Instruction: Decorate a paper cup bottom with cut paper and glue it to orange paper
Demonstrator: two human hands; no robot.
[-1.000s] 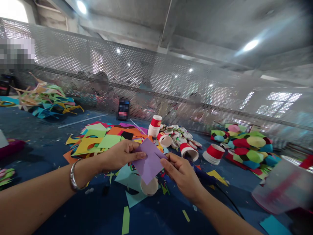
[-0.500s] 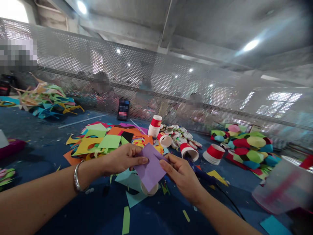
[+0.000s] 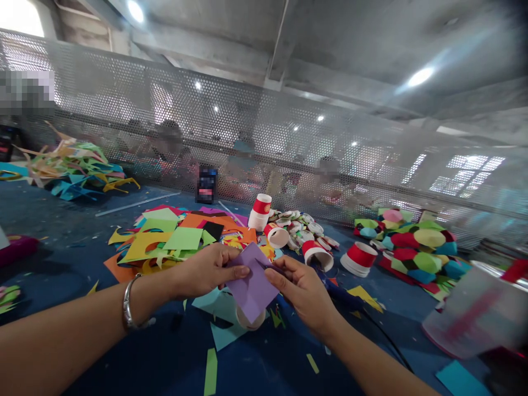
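Observation:
A square of purple paper (image 3: 251,291) is held up between both hands, one corner pointing down. My left hand (image 3: 206,269) pinches its left side, thumb lying on the front face. At the right edge, my right hand (image 3: 303,291) has its thumb and fingers closed on the paper. A thin dark line runs from the right fingertips into the sheet; I cannot tell whether it is a cut, a fold or a blade. Below and partly behind the paper sits a pale paper cup (image 3: 252,322), beside light blue paper (image 3: 225,335).
Coloured paper offcuts (image 3: 165,236) are piled beyond my left hand. Red and white paper cups (image 3: 358,258) stand and lie past my right hand. Farther right are a coloured paper pile (image 3: 424,242) and a translucent bucket (image 3: 466,313). A perforated metal screen (image 3: 247,121) borders the table's back.
My right thumb has shifted slightly left along the purple paper's edge. The view has moved a little; both hands still hold the sheet in nearly the same place.

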